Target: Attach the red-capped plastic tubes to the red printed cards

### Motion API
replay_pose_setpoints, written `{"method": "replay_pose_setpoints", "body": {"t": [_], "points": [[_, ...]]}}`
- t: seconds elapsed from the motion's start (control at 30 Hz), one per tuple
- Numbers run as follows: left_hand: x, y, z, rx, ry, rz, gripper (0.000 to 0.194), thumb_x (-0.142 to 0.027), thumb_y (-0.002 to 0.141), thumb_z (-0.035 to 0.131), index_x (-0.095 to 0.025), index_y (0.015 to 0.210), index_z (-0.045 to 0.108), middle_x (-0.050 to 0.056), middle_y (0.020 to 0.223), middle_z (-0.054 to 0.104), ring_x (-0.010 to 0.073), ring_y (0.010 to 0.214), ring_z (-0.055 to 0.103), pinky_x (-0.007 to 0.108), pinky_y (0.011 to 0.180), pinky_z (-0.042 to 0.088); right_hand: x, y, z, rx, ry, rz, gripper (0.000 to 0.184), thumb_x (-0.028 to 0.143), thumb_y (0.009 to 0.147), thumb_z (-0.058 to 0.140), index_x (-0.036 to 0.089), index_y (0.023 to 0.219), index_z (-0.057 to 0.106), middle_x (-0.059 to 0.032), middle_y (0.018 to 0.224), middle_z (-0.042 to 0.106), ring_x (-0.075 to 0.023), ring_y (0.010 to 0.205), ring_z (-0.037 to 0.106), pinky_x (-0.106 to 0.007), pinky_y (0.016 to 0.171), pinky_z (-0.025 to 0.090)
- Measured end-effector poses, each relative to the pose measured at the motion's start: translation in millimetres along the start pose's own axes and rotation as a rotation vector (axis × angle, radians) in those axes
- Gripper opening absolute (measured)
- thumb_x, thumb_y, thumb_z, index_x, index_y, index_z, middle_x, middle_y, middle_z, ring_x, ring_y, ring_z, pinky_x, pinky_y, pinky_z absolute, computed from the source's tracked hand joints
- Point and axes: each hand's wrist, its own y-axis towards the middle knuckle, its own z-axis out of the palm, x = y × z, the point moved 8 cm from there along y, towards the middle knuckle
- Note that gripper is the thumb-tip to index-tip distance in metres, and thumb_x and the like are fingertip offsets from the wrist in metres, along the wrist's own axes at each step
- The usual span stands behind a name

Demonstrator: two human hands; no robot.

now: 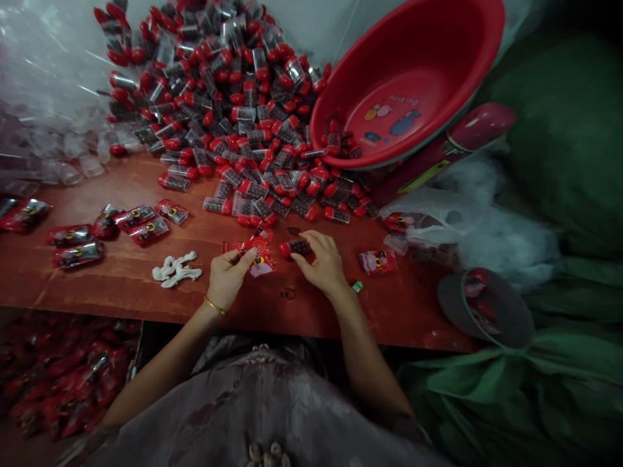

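Observation:
My left hand (228, 277) pinches a red printed wrapper (263, 259) between thumb and fingers, low over the table. To its right, my right hand (321, 259) grips a small clear tube with a red cap (287, 249) and dark contents, its red end toward the wrapper. Beyond both hands lies a big heap of the same red-capped tubes (248, 117). A single red packet (378, 261) rests on the table right of my right hand. Left of my left hand is a crumpled white strip of cloth (177, 269).
Several filled red packets (141, 217) lie at the left of the wooden table (204, 305). A tilted red basin (403, 65) stands at the back right, beside a dark red flask (467, 136). A grey bowl (452, 305) sits at the right edge. Clear empty tubes (63, 155) lie back left.

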Motion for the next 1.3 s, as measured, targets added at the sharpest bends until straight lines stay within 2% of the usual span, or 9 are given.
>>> {"method": "replay_pose_setpoints", "body": {"t": [0.13,0.27,0.4,0.6,0.77,0.83,0.93,1.13,1.3], "points": [[-6,-6,7.4,-0.014,0.057,0.091,0.028,-0.041,0.069,0.068,-0.013,0.066,0.070,0.000,0.059,0.063,0.0113,0.057,0.053,0.023,0.059,0.042,26,-4,13,0.133,0.314,0.007,0.030,0.038,0.084,0.051,0.018,0.105,0.061,-0.0087,0.103,0.065,-0.0216,0.095,0.058,-0.037,0.087,0.044],[-7,-12,19.0,0.040,-0.028,0.078,0.028,-0.041,0.067,0.070,-0.015,0.077,0.072,0.001,0.066,0.067,0.0118,0.060,0.055,0.023,0.062,0.045,41,-25,44,0.129,0.626,0.247,0.024,0.038,0.084,0.050,0.018,0.076,0.060,-0.0006,0.070,0.061,-0.0137,0.066,0.055,-0.025,0.063,0.045],[6,-17,27.6,0.122,-0.191,-0.134,0.033,-0.042,0.056,0.078,-0.015,0.075,0.072,0.001,0.070,0.069,0.0094,0.061,0.056,0.021,0.064,0.045,38,-34,49,-0.020,0.561,0.313,0.032,0.036,0.086,0.046,0.019,0.058,0.045,0.0048,0.054,0.041,-0.0090,0.052,0.038,-0.022,0.050,0.032],[27,-24,29.7,0.101,-0.412,-0.464,0.038,-0.035,0.043,0.086,-0.014,0.068,0.067,-0.001,0.065,0.066,0.0086,0.059,0.058,0.024,0.065,0.048,42,-28,46,-0.033,0.441,0.215,0.035,0.035,0.088,0.043,0.020,0.057,0.039,0.0050,0.053,0.039,-0.0096,0.052,0.038,-0.023,0.052,0.032],[21,-17,21.4,0.046,-0.421,-0.434,0.043,-0.036,0.040,0.087,-0.013,0.068,0.064,0.000,0.064,0.066,0.0094,0.060,0.060,0.024,0.066,0.049,24,-7,23,0.012,0.187,-0.036,0.020,0.029,0.088,0.042,0.019,0.086,0.059,-0.0062,0.087,0.063,-0.0194,0.086,0.055,-0.034,0.081,0.043],[19,-14,17.1,0.032,-0.413,-0.427,0.044,-0.036,0.040,0.087,-0.013,0.067,0.062,-0.001,0.061,0.063,0.0086,0.058,0.058,0.023,0.065,0.049,4,2,17,0.094,0.014,-0.094,0.034,0.028,0.078,0.057,0.018,0.110,0.056,-0.0107,0.115,0.060,-0.0257,0.108,0.050,-0.043,0.094,0.038],[18,-11,16.1,0.049,-0.418,-0.434,0.043,-0.036,0.042,0.086,-0.013,0.069,0.062,-0.002,0.061,0.062,0.0076,0.055,0.057,0.023,0.063,0.048,-22,5,20,0.255,-0.113,-0.133,0.042,0.022,0.077,0.057,0.019,0.119,0.054,-0.0097,0.124,0.058,-0.0272,0.115,0.047,-0.046,0.098,0.035],[19,-13,17.9,0.078,-0.426,-0.449,0.040,-0.036,0.045,0.085,-0.013,0.066,0.060,-0.003,0.059,0.061,0.0079,0.054,0.056,0.024,0.065,0.048,-24,-16,10,0.128,0.040,-0.030,0.025,0.032,0.087,0.048,0.018,0.103,0.062,-0.0085,0.095,0.068,-0.0221,0.089,0.060,-0.040,0.085,0.044],[16,-14,16.9,0.055,-0.403,-0.418,0.044,-0.039,0.041,0.086,-0.013,0.066,0.061,-0.002,0.061,0.062,0.0082,0.055,0.057,0.024,0.064,0.048,-9,-58,-2,0.108,0.465,0.237,0.022,0.034,0.088,0.045,0.020,0.095,0.061,0.0022,0.062,0.059,-0.0120,0.050,0.053,-0.024,0.049,0.043]]}}
